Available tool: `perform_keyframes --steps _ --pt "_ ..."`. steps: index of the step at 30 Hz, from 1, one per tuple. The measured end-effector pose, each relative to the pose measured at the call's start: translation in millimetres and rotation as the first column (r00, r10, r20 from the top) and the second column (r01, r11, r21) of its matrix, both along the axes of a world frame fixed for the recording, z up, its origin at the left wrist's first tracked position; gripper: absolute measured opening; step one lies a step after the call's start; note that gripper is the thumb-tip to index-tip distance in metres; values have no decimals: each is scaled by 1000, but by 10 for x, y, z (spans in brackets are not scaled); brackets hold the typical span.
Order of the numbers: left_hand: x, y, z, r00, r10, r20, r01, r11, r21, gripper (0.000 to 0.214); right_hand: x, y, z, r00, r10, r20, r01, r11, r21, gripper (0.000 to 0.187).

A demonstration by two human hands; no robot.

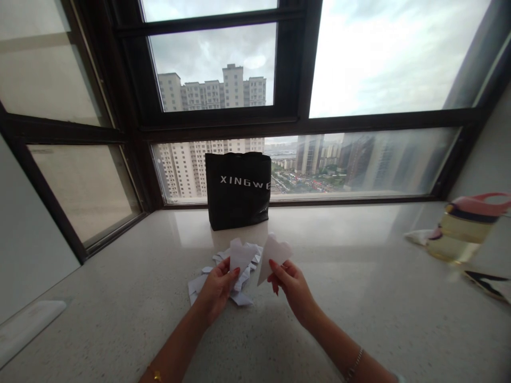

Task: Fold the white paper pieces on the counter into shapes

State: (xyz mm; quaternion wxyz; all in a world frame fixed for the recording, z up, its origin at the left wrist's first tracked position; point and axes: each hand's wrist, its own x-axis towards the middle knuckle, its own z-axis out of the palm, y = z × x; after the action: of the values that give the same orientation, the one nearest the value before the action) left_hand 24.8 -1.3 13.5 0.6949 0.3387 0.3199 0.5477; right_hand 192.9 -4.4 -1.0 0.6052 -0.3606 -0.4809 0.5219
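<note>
Between thumb and fingers, my left hand (217, 287) pinches a torn piece of white paper (240, 256). My right hand (289, 284) grips another torn piece of white paper (275, 250), larger, with a ragged upper edge and a pointed lower corner. A small gap separates the two pieces. Beneath and behind my left hand lies a loose pile of white paper scraps (243, 299) on the pale speckled counter (343, 298). My left hand and its piece hide part of the pile.
A black bag (238, 194) with white lettering stands upright behind the paper, near the window. At the right are a drink bottle (463, 229) with a pink lid and a dark flat item (485, 282). A white long object (30, 324) lies at the left edge.
</note>
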Motion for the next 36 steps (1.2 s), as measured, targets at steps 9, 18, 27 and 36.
perform_keyframes --steps 9,18,27,36 --pt "178 -159 -47 989 -145 28 143 988 55 38 -232 -115 4 978 64 197 -58 998 -34 37" --pt "166 -121 -41 943 -329 54 320 938 131 29 -154 -50 -99 959 -9 283 11 1000 -4 33" --pt "205 -106 -149 939 -294 -178 328 921 210 29 -152 -61 -87 954 -31 297 29 1000 12 32" --pt "200 -106 -152 913 -256 -318 346 900 267 25 -157 -55 -128 938 -12 347 12 1000 4 30"
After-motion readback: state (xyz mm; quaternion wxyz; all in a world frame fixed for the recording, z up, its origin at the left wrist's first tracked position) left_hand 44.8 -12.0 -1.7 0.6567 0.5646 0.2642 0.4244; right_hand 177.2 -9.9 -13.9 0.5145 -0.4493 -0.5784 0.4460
